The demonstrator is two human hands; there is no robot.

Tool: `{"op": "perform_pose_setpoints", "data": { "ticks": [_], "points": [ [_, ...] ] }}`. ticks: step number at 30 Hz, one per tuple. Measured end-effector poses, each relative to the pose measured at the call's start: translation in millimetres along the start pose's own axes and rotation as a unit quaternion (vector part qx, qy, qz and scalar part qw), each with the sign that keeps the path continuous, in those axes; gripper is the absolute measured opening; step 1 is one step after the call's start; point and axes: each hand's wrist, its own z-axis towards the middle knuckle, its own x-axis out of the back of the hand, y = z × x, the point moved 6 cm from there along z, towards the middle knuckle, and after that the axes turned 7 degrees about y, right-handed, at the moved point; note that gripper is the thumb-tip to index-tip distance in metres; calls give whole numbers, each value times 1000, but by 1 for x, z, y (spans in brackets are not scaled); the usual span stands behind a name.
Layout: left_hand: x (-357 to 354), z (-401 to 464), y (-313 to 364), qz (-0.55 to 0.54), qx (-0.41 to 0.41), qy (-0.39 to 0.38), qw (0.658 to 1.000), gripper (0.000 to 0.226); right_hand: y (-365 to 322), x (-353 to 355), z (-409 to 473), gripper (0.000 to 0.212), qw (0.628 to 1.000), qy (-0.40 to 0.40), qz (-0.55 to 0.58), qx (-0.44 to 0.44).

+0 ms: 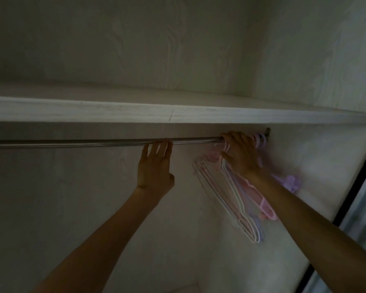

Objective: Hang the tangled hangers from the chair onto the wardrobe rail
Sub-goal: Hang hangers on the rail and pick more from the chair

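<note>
Both hands reach the rail: left hand flat-fingered, right hand gripping pastel hangers.

We observed a smooth, glossy metal rail beneath a shelf of pale, matt, wood-grain board with a slightly scuffed front edge. The wardrobe walls showed the same whitewashed grain. The hangers appeared as thin, smooth plastic in pastel pink, white and lilac.
</note>
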Motion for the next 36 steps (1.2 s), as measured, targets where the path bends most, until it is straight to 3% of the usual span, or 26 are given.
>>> {"op": "perform_pose_setpoints", "data": {
  "ticks": [10, 14, 17, 20, 25, 32, 36],
  "points": [
    [-1, -2, -1, 14, 19, -73, 997, 95, -2, 5, -27, 70, 999, -16, 36, -25],
    [6, -1, -6, -9, 26, -74, 997, 94, -14, 42, -78, 50, 999, 0, -16, 50],
    [7, -13, 5, -66, 48, -72, 994, 85, 0, 74, -128, 35, 999, 8, 31, 7],
    [6, -49, 41, -165, 11, -35, 986, 75, 12, 102, -186, 25, 997, -14, 25, -74],
    [2, -127, 137, -316, -50, -64, 945, 42, 39, 142, -303, 16, 968, -123, -4, -219],
    [11, -215, 274, -451, -112, -218, 858, 28, 84, 203, -458, 18, 897, -231, -38, -375],
    [-3, -262, 351, -479, -140, -375, 782, 27, 117, 230, -537, 20, 850, -250, -39, -462]
  ]
}}
